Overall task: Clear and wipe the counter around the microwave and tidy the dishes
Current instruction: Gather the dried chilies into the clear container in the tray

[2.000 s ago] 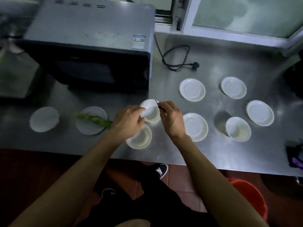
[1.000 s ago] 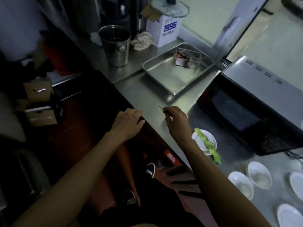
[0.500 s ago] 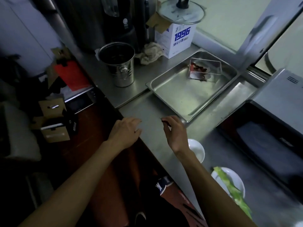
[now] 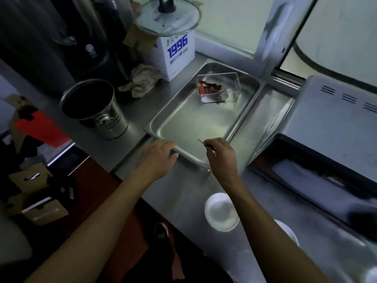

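Your right hand (image 4: 221,155) pinches a thin dark sliver (image 4: 202,142) between closed fingers, above the shallow steel tray (image 4: 183,127). Your left hand (image 4: 158,158), fingers loosely apart, rests on the tray's near rim. A small white bowl (image 4: 220,212) sits on the steel worktop (image 4: 183,193).

We see a shallow rectangular steel tray (image 4: 183,127) on the steel counter (image 4: 183,193), left of the grey box-shaped microwave (image 4: 334,127). In its far corner sits a clear square plastic tub (image 4: 219,87). Left of the tray stands a round metal bucket (image 4: 93,109); behind it a crumpled cloth (image 4: 140,80) and a white printed carton (image 4: 175,54). Near us, a small white round dish (image 4: 219,211) lies in front of the microwave
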